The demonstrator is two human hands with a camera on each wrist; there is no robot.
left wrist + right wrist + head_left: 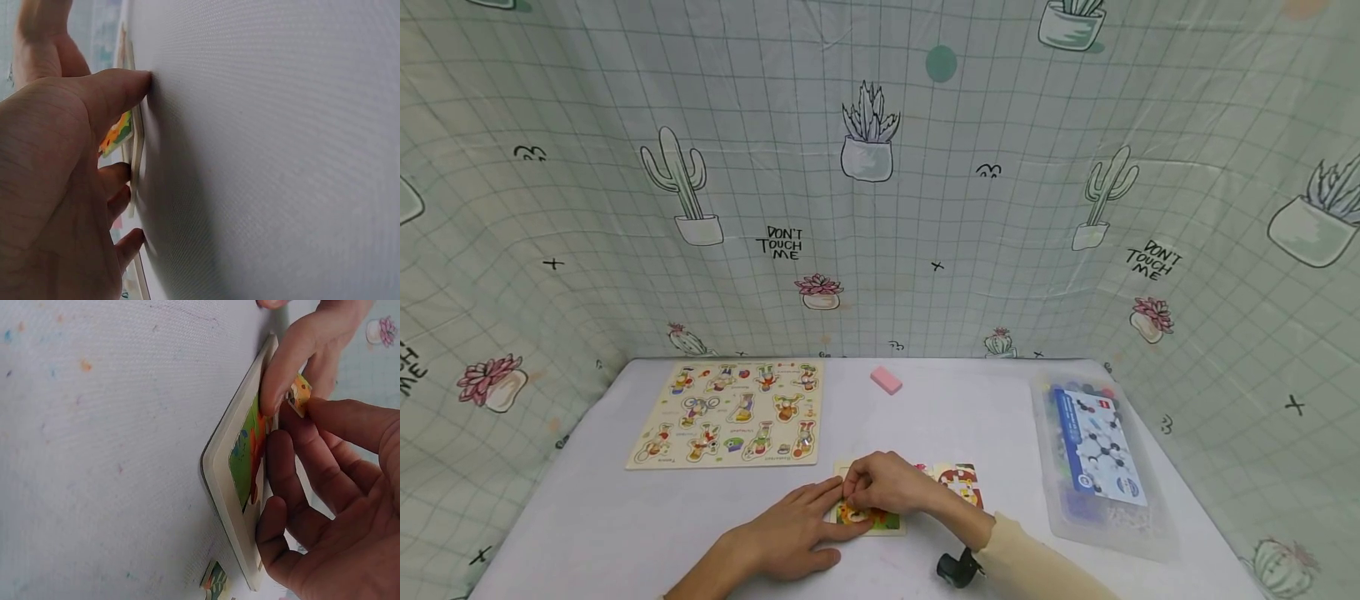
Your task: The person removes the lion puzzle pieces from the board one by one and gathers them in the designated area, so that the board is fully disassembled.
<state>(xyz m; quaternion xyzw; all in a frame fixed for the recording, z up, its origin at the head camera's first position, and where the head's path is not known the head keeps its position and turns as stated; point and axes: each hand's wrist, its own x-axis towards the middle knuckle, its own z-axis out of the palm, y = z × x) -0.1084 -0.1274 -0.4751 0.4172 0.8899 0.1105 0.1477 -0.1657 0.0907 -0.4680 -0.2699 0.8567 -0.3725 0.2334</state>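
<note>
A small wooden puzzle board point(219, 475) with an orange and green picture lies on the table under both hands. My right hand point(887, 483) is over the board, pinching a small yellow-orange puzzle piece point(301, 394) between thumb and index finger. In the right wrist view its other fingers bend close along the board's face. Reaching in from the left, my left hand point(793, 529) lies with fingers extended at the board's left side, one finger point(284, 372) across the picture. Its thumb is spread away toward the table in the left wrist view.
Partly behind the right forearm is another colourful puzzle picture point(967, 479). A large wooden figure puzzle point(722, 450) lies at the back left. A pink block point(887, 380) is at the back, a clear plastic case point(1101, 458) at right, and a black object point(955, 570) near the right sleeve.
</note>
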